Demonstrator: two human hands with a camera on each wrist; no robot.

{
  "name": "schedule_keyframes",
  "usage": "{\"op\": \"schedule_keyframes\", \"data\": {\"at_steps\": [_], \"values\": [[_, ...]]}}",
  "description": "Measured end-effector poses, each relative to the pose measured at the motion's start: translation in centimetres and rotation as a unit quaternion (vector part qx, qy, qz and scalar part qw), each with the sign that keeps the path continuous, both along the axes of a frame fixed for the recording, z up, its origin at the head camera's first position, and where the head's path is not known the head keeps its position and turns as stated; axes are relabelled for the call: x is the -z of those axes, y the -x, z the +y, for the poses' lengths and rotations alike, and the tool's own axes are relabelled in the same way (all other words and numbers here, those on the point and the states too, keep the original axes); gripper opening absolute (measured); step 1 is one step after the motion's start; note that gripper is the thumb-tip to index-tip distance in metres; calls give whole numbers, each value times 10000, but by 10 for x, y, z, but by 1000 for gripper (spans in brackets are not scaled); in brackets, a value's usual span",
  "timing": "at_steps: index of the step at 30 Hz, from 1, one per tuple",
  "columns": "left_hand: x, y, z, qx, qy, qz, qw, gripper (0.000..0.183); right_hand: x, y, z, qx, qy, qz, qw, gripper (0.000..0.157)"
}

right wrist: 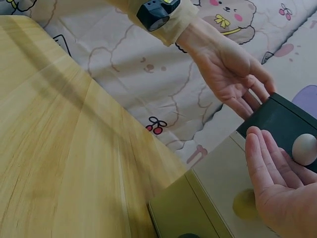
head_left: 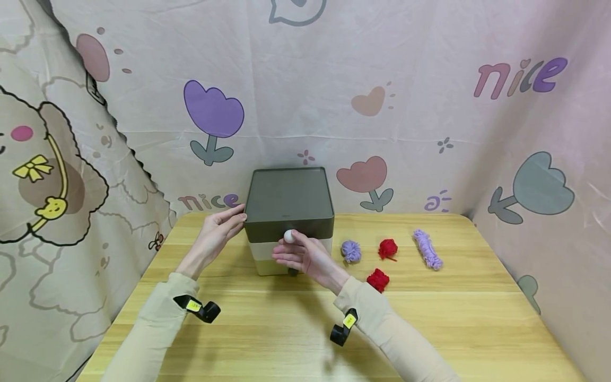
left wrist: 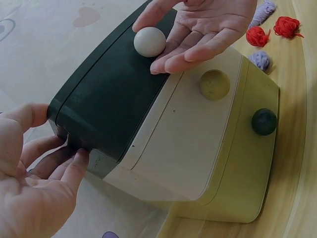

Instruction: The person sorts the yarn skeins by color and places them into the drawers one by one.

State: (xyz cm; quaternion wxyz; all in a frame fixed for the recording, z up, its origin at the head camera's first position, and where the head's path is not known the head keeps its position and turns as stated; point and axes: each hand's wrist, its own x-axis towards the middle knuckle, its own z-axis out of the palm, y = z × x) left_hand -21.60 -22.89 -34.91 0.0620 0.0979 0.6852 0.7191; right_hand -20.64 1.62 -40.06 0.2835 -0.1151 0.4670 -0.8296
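Observation:
A small stacked drawer box (head_left: pixel 288 196) stands toward the back of the table, with a dark grey-green top tier, a cream middle one and a yellow-green bottom one. My left hand (head_left: pixel 217 233) touches the left side of the top tier near its front corner, fingers and thumb loosely extended. Before the top tier's front, my right hand (head_left: pixel 310 257) has its palm turned inward and its fingers straight. Its thumb lies at the white round knob (left wrist: pixel 149 42); whether it presses the knob is unclear. Lower down are a yellow-green knob (left wrist: pixel 215 85) and a dark knob (left wrist: pixel 264 122).
Right of the box lie a purple yarn ball (head_left: pixel 351 251), a red yarn ball (head_left: pixel 387 249), another red yarn bundle (head_left: pixel 378 279) and a purple yarn skein (head_left: pixel 428 249). A printed cloth (head_left: pixel 296 79) hangs behind the wooden table (head_left: pixel 267 329).

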Motion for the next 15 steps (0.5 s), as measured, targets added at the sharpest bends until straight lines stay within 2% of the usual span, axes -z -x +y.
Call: {"op": "schedule_keyframes", "data": {"at_steps": [10, 15], "values": [[1, 1, -1, 29, 9, 5, 10000, 57, 5, -5, 6, -116, -34, 32, 9999, 63], [1, 1, -1, 47, 10, 19, 10000, 57, 13, -8, 9, -357, -74, 112, 9993, 64]]}}
